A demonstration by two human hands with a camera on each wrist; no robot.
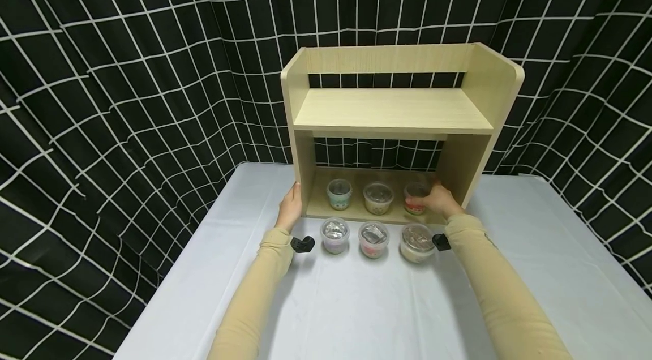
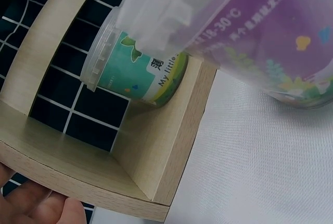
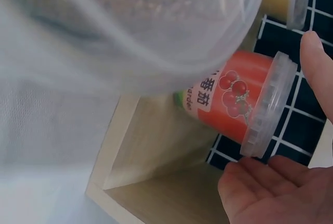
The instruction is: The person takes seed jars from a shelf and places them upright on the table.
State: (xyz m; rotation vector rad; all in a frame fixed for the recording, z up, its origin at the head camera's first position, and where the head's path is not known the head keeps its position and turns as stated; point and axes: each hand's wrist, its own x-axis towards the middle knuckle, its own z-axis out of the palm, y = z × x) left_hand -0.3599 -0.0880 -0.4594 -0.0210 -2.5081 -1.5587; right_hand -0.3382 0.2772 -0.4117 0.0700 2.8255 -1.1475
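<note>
My right hand (image 1: 439,201) is inside the shelf's lower level, around the red cup (image 1: 415,197) with tomatoes printed on it. In the right wrist view, its fingertips (image 3: 250,169) are by the clear lid, and the thumb stands apart from the lid on the other side. At the outer face of the wooden shelf's left panel (image 1: 296,148), my left hand (image 1: 290,207) rests with its fingers along the edge and holds no cup. A teal cup (image 1: 339,194) and a yellowish cup (image 1: 378,198) stand in the same level, left of the red one.
On the white cloth before the shelf stand a purple cup (image 1: 334,235), a pink-red cup (image 1: 373,239) and a pale cup (image 1: 416,243), all with clear lids. Above is the shelf's upper board (image 1: 392,111). Black gridded curtains (image 1: 153,94) surround the table.
</note>
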